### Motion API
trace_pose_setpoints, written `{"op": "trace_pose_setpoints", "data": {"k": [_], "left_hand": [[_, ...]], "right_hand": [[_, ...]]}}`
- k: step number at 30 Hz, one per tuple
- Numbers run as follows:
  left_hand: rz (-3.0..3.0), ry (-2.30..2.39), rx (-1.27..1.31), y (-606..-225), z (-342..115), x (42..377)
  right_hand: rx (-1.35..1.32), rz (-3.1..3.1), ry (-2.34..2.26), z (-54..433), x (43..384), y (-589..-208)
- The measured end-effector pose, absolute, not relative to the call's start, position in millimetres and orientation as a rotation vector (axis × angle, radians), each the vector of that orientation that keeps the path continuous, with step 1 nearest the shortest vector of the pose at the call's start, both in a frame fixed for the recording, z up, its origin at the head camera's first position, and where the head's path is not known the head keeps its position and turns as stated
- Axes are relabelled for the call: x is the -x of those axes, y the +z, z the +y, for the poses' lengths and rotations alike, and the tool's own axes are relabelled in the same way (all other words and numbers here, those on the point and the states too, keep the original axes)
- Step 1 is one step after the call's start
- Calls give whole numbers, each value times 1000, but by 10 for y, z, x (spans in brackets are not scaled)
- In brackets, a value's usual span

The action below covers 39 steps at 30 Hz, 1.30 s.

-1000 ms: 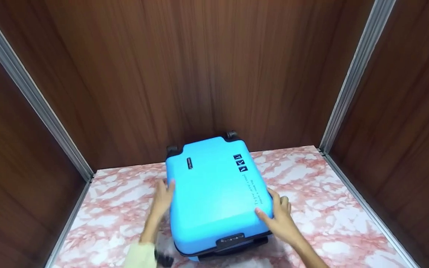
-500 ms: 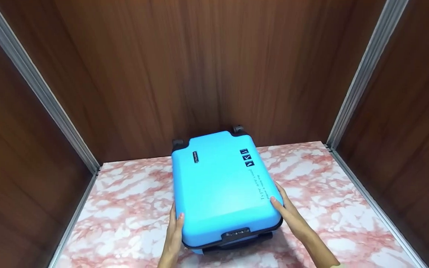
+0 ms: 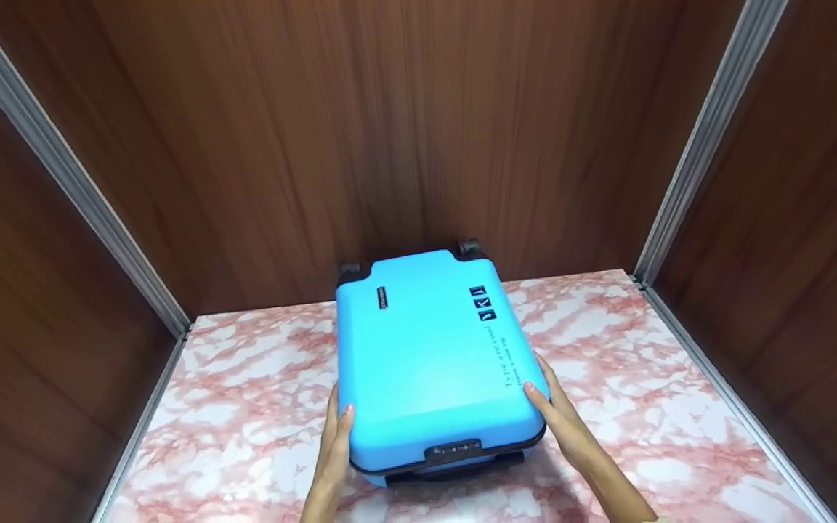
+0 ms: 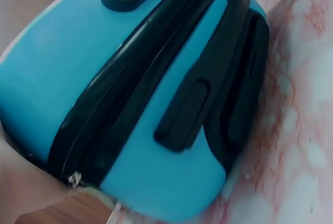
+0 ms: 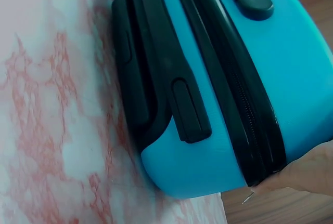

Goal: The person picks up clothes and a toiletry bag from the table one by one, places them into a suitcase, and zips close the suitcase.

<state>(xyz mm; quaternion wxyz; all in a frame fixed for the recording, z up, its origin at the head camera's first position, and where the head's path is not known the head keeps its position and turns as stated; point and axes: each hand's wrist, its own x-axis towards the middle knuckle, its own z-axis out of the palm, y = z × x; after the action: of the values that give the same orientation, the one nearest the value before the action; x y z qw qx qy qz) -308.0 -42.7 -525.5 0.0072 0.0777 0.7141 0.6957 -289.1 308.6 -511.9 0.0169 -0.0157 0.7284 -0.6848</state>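
A bright blue hard-shell suitcase (image 3: 418, 356) lies flat, its black wheels (image 3: 468, 248) toward the back wall. My left hand (image 3: 334, 447) holds its near left corner, thumb on the upper shell and fingers along the side. On the opposite side my right hand (image 3: 562, 414) grips the near right corner, thumb likewise on top. A combination lock (image 3: 453, 451) sits on the near end, above a black carry handle (image 3: 458, 471). Both wrist views show the black zip band (image 5: 234, 83) closed around the case, with a zip pull (image 4: 75, 179) by my left hand.
Under the case is a pink-and-white marbled surface (image 3: 244, 392). Brown wood-grain panels (image 3: 418, 131) rise behind and on both sides. Grey metal strips (image 3: 713, 145) run along the corners and side edges.
My left hand has slid from midway along the suitcase's left side to its near corner. The case has shifted slightly right and up in view. My right hand keeps its hold.
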Motion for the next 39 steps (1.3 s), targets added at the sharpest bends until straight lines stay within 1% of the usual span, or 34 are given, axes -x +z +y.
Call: {"op": "trace_pose_setpoints", "data": {"k": [4,7,10,12,14,16,21,26,33,39], "left_hand": [[2191,2161,-335,-5336,-524,3113],[2141,2145,-264,-5444,-597,3052],[2122,2087,-165,-5582,-640,2931],[2183,2005,-142,-5680,-672,2837],[2282,1904,-172,-5765,-696,2758],[2413,1786,-257,-5816,-714,2714],[2805,1464,-458,-5804,-680,2700],[3138,1208,-515,-5802,-630,2685],[3135,1156,-481,-5748,-652,2693],[2882,1160,-440,-5715,-715,2727]], "right_hand": [[13,2320,-2064,3114,2905,-5109],[-6,2342,-2026,3127,2900,-5106],[-14,2362,-2016,3143,2899,-5103],[-12,2371,-2015,3146,2901,-5103],[-13,2370,-2012,3153,2904,-5099],[-17,2360,-2011,3163,2909,-5097],[-13,2347,-2019,3188,2919,-5121],[24,2299,-2052,3193,2913,-5145],[67,2286,-2082,3216,2921,-5142],[44,2271,-2082,3228,2914,-5163]]}}
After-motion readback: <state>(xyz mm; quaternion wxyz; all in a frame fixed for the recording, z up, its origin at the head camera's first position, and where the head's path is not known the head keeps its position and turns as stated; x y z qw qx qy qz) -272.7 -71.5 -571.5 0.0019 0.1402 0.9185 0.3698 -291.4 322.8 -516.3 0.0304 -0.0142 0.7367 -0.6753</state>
